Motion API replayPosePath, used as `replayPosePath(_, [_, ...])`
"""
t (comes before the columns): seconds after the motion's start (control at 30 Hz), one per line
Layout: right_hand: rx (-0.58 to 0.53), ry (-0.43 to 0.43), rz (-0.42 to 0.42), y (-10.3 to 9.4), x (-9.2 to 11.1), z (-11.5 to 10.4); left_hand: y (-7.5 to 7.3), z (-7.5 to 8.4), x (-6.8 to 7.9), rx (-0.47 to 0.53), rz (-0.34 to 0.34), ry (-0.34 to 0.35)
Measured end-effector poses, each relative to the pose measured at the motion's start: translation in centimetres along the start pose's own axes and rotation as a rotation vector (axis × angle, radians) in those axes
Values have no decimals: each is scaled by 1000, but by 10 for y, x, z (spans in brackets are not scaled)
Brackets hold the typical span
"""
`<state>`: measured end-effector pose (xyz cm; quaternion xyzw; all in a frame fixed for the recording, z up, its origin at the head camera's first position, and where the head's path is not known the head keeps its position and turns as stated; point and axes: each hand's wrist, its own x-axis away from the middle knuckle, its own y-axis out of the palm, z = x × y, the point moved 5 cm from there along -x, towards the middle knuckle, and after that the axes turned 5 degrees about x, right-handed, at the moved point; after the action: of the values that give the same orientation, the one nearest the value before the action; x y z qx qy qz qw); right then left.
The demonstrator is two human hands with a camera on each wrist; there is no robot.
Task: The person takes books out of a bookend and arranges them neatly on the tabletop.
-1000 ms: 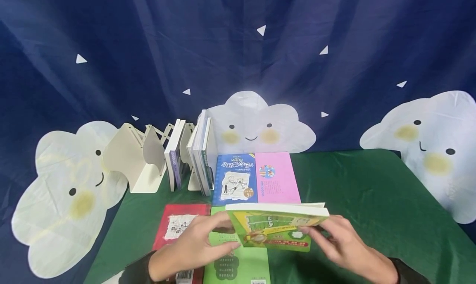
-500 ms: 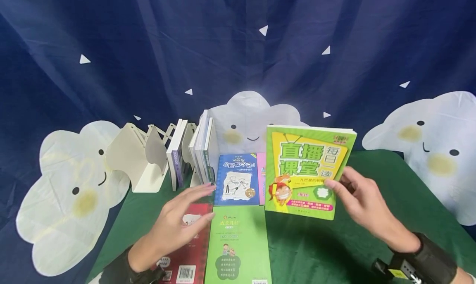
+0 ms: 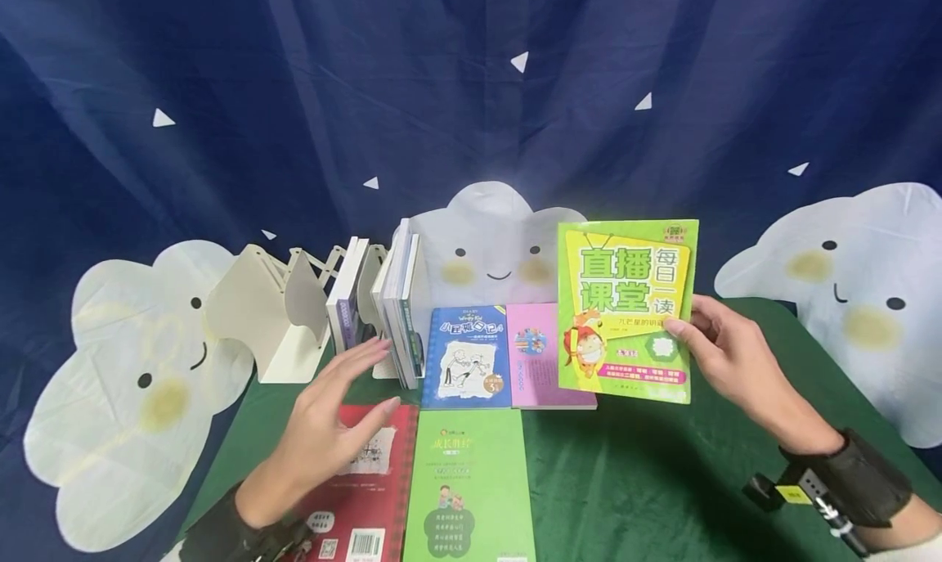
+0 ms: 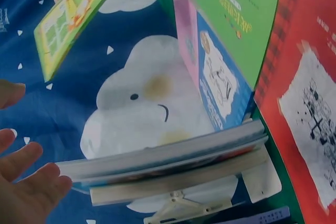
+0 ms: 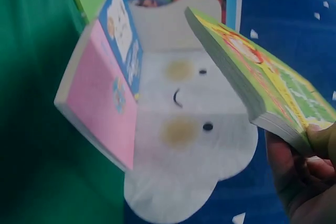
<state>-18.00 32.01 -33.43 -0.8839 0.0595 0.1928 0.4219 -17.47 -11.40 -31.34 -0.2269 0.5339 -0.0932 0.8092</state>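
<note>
My right hand (image 3: 736,353) grips a green and yellow book (image 3: 625,312) by its right edge, thumb on the front cover. The book is held up off the table, front cover facing me, and overlaps the pink book (image 3: 537,357) in the head view. In the right wrist view its page block (image 5: 231,72) shows beside the fingers. My left hand (image 3: 320,427) holds nothing; its fingers are spread above the red book (image 3: 368,472), near the upright books (image 3: 397,300). A blue book (image 3: 467,357) lies beside the pink one, and a light green book (image 3: 471,480) lies in front of it.
A cream expandable bookend rack (image 3: 283,357) stands at the back left, with several books upright in its right sections. Green cloth (image 3: 633,480) covers the table. Behind it hangs a dark blue curtain (image 3: 471,96) with smiling clouds.
The green and yellow book was tilted between both hands; the left hand let go and moved left. The right hand lifted the book up and to the right, turning its cover upright.
</note>
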Motion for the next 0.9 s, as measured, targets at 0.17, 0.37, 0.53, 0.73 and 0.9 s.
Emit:
replayPosePath(0.17, [-18, 90, -50, 0, -12, 27, -6, -8, 3, -38, 20, -57])
replayPosePath(0.37, [-28, 188, -134, 6, -21, 58, -9, -18, 9, -70, 30, -82])
replayPosePath(0.53, [-25, 217, -179, 10, -25, 78, -10, -35, 21, -95, 33, -94])
replayPosePath(0.73, [-30, 288, -244, 18, -29, 101, -12, -52, 33, -118, 20, -135])
replayPosePath(0.9, [-38, 333, -279, 27, -32, 117, -14, -54, 34, -139, 20, -150])
